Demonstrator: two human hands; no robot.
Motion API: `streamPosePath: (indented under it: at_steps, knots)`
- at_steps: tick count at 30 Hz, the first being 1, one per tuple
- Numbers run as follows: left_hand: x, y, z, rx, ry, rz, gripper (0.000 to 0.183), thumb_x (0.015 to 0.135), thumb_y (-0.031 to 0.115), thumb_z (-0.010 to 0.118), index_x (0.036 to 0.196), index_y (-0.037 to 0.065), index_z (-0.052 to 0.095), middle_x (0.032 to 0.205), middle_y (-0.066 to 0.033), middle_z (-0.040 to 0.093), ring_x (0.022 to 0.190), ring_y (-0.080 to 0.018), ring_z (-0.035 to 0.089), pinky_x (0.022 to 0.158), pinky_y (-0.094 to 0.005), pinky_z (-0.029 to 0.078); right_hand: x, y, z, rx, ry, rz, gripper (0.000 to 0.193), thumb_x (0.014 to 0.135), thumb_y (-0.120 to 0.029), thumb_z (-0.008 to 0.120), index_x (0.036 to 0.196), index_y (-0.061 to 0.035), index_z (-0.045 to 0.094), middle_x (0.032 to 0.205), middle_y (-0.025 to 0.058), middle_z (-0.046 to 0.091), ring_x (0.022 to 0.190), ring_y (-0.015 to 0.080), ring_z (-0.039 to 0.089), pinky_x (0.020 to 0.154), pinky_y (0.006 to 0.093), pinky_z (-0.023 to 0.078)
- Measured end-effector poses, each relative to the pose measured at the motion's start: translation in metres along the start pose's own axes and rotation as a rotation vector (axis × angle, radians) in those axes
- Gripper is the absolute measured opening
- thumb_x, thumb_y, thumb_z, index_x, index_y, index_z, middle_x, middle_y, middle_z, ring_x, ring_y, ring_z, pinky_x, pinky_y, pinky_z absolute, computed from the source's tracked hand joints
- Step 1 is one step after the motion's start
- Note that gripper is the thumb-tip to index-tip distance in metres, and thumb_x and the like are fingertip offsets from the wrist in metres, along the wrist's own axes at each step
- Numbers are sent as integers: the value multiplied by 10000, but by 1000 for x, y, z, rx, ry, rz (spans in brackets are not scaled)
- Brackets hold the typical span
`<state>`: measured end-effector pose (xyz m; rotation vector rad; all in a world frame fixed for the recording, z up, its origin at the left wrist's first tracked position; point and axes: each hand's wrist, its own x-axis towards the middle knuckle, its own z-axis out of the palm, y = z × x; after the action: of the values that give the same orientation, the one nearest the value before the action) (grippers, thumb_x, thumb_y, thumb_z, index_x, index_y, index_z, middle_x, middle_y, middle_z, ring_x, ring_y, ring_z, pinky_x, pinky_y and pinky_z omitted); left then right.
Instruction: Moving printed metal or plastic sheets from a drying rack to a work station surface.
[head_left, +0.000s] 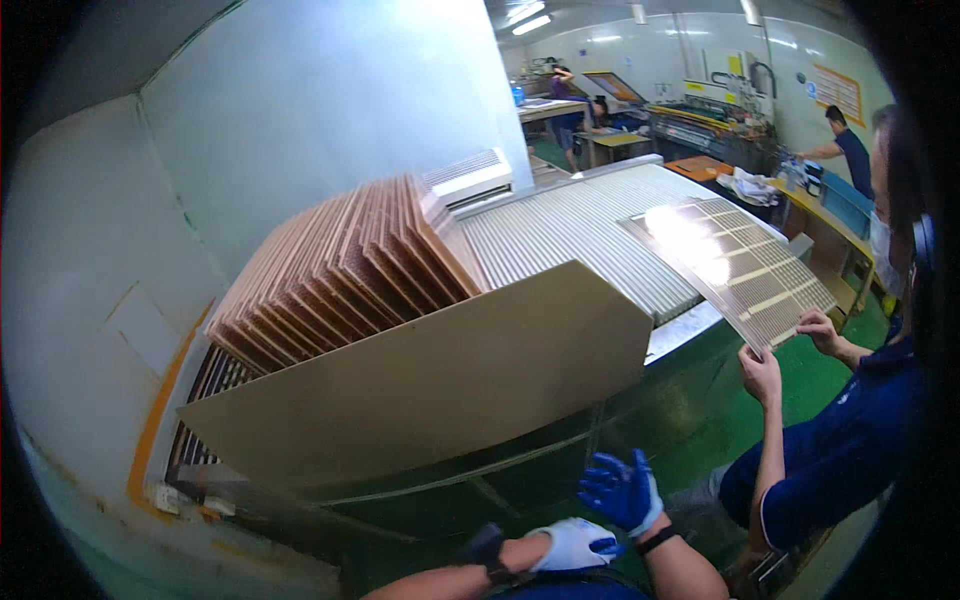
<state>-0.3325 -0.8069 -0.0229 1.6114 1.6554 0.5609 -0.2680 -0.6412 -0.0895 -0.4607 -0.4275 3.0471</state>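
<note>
My right hand (622, 490), in a white glove with a blue coated palm, is raised with its fingers spread and nothing in it. At my waist my left hand (572, 546) wears a matching glove; its fingers mostly bend out of sight, and I see nothing held. Beyond both hands, touched by neither, a large flat grey-beige board (430, 385) with an angled right corner stands on edge. Behind it, several brownish panels (340, 265) stand upright in a close row. On the right, a co-worker's two hands (762, 375) grip the near edge of a shiny patterned panel (735, 265).
A ribbed roller conveyor (570, 235) runs behind the board toward the back right. A pale wall (330, 90) rises on the left. The co-worker's dark blue sleeve (830, 470) is close on my right. Farther back are a machine (710, 115), worktables and other people.
</note>
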Motion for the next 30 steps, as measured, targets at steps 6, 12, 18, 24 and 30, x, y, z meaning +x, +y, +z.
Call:
streamPosePath:
  at_steps: [6, 12, 18, 24, 30]
  knots:
    - [-142, 86, -176, -67, 1094, 163, 327, 866, 297, 633, 1031, 19, 679, 893, -126, 684, 784, -213, 660, 758, -337, 528, -39, -60, 12, 46, -55, -194, 614, 961, -557, 414, 1283, -53, 553, 1069, 167, 671, 972, 354, 634, 894, 506, 491]
    - [-420, 67, -339, -500, 1872, 582, 465, 963, 458, 499, 1082, 36, 654, 1007, -85, 695, 985, -212, 637, 958, -346, 466, -36, -68, 63, -11, -173, -280, 571, 998, -483, 378, 1295, -21, 535, 1062, 173, 672, 949, 318, 643, 878, 482, 495]
    - [-316, 109, -429, -283, 1641, 3, 484, 941, 526, 507, 1180, 117, 606, 1156, -52, 620, 1064, -192, 576, 949, -344, 444, -25, -100, 90, -313, -123, -702, 487, 1012, -373, 372, 1255, 10, 550, 999, 138, 671, 883, 263, 644, 843, 408, 509]
    - [-198, 78, -488, -104, 1268, -593, 451, 922, 504, 569, 1123, 102, 609, 1015, -61, 603, 863, -157, 570, 726, -296, 494, 1, -135, 131, -593, -103, -1054, 462, 998, -303, 401, 1247, 63, 534, 969, 136, 666, 855, 223, 649, 815, 363, 527]
    - [-130, 13, -548, -11, 994, -888, 590, 910, 537, 553, 1234, 45, 570, 978, -132, 613, 730, -178, 606, 625, -305, 548, 16, -183, 150, -746, 132, -1234, 442, 1013, -313, 404, 1241, 34, 558, 904, 94, 662, 800, 175, 646, 779, 308, 524]
